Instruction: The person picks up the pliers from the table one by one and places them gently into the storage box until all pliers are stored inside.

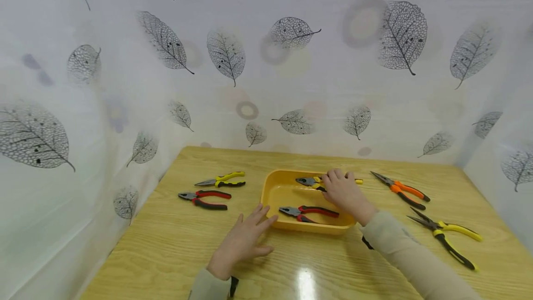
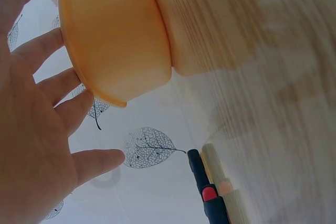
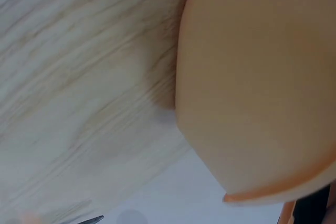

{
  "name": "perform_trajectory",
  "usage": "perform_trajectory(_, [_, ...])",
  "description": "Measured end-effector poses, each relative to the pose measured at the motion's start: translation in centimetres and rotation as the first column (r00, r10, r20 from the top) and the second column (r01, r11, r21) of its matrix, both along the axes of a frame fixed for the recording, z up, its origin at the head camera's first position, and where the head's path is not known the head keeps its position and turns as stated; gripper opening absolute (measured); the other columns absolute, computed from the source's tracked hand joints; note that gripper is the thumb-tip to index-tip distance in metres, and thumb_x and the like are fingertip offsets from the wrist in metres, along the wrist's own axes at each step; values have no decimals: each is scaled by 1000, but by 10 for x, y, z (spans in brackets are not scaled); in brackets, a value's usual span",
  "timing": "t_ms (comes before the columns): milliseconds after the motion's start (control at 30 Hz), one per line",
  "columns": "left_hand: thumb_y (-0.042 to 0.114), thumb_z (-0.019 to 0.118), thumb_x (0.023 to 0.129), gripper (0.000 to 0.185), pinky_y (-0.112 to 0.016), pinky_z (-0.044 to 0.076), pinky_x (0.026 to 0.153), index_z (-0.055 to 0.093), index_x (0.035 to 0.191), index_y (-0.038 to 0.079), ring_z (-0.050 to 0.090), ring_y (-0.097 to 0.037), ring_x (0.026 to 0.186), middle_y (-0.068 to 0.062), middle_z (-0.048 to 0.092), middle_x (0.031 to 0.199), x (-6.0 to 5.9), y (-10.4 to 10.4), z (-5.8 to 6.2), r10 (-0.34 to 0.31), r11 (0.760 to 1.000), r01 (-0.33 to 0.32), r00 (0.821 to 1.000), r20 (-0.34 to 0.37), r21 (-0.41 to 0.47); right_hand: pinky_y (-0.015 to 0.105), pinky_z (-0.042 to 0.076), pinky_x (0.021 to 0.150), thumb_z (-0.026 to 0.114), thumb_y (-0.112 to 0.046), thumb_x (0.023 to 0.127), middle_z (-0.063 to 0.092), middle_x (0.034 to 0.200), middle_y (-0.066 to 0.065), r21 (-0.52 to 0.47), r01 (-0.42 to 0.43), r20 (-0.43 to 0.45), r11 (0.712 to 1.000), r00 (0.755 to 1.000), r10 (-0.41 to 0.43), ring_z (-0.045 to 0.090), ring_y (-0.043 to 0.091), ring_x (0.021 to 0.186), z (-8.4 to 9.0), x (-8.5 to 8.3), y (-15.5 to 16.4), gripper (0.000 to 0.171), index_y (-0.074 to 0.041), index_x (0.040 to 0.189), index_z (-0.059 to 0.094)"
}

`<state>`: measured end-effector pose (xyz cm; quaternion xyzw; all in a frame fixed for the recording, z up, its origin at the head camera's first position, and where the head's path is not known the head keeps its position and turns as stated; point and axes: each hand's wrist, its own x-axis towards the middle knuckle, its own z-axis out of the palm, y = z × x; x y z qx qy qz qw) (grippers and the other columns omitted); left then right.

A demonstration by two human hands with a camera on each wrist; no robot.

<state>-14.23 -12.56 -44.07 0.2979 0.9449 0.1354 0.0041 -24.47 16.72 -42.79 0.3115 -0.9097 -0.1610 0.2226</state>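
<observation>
A yellow-orange tray [image 1: 266,193] sits on the wooden table. My left hand [image 1: 245,240] has its fingers spread, with fingertips at the tray's near-left corner; in the left wrist view they touch the rim. At the far right of the tray, my right hand [image 1: 343,191] grips yellow-and-black combination pliers [image 1: 308,181] by the handles, their jaws pointing left. The fingers partly cover those handles. Red-and-black combination pliers [image 1: 308,212] lie inside the tray, nearer to me. In the right wrist view, the tray's outer wall [image 3: 252,87] hides most of the hand.
Left of the tray lie yellow-and-black pliers [image 1: 222,179] and red-and-black pliers [image 1: 206,198]. On the right are orange-and-black long-nose pliers [image 1: 399,189] and yellow-and-black long-nose pliers [image 1: 441,233]. A leaf-patterned curtain [image 1: 258,91] stands behind the table and along its sides.
</observation>
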Motion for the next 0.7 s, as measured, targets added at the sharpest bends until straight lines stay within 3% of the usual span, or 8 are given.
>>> perform_trajectory(500, [46, 62, 77, 71, -62, 24, 92, 35, 137, 20, 14, -23, 132, -9, 22, 144, 1, 0, -1, 0, 1000, 0, 1000, -6, -1, 47, 40, 65, 59, -43, 81, 49, 92, 11, 83, 28, 162, 996, 986, -41, 46, 28, 85, -13, -1, -15, 42, -7, 103, 54])
perform_trajectory(700, [47, 62, 77, 71, -62, 24, 92, 34, 137, 21, 14, -23, 132, -8, 22, 144, 0, 0, -2, 2, 1000, -2, 1000, -1, -6, 46, 38, 63, 60, -45, 80, 47, 86, 9, 24, 0, 170, 1000, 986, -5, 43, 26, 81, -18, -3, -17, 42, -7, 97, 55])
